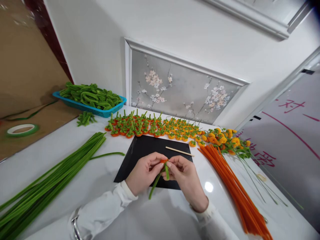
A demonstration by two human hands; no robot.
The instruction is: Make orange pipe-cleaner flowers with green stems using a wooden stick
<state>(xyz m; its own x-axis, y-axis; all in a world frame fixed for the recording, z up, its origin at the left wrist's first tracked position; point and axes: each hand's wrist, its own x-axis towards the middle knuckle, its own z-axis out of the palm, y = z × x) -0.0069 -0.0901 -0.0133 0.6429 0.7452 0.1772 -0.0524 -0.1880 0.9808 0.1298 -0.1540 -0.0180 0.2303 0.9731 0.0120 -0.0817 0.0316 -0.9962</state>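
Both hands meet over the black mat [147,145], closed around one small piece. My left hand [146,171] pinches the side of an orange pipe-cleaner pumpkin [164,161]. From the other side, my right hand [183,171] grips it at the green pipe cleaner [167,171] that hangs below. One green end trails down to the left between the hands. Fingers hide part of the orange piece. On the mat behind the hands lies a thin wooden stick [179,151].
Green pipe cleaners [62,175] lie left; orange ones [232,186] lie right. Rows of small orange-and-green pieces [135,125] and yellow ones [181,128] stand behind the mat. A blue tray [100,112] holds green loops. Yellow flowers [225,138] lie back right. Green tape [22,130] rests left.
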